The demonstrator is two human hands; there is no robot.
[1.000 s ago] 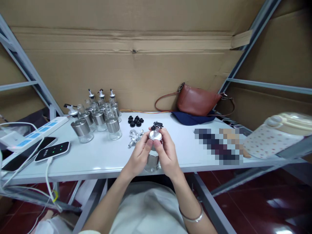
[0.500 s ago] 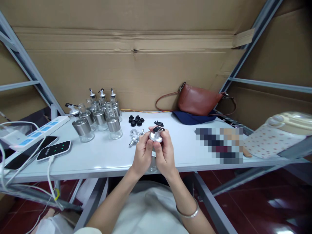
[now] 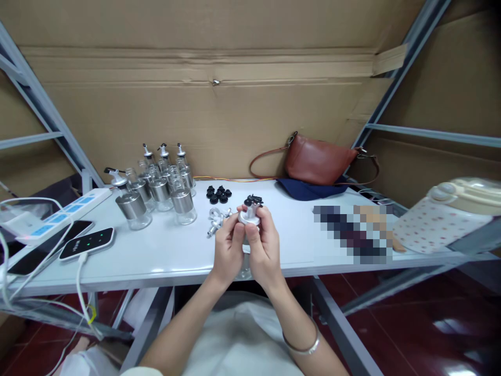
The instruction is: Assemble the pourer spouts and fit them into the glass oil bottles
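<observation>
Steel-capped bottle (image 3: 246, 230) gripped in both hands over the table (image 3: 164, 250) edge: left hand (image 3: 227, 249) clasps the body, right hand (image 3: 264, 245) pinches the cap (spout (image 3: 250, 204) uppermost). More bottles (image 3: 156, 188) stand well apart, far left.

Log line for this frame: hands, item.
left hand: gripping bottle | right hand: gripping bottle | bottle: upright, capped | spare bottles: table, back left

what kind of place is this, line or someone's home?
Probably a small assembly bench in a storeroom: a white table inside metal shelving lined with cardboard, a batch of identical pourer bottles, loose black stoppers. The left hand and right hand grip one more bottle.
</observation>
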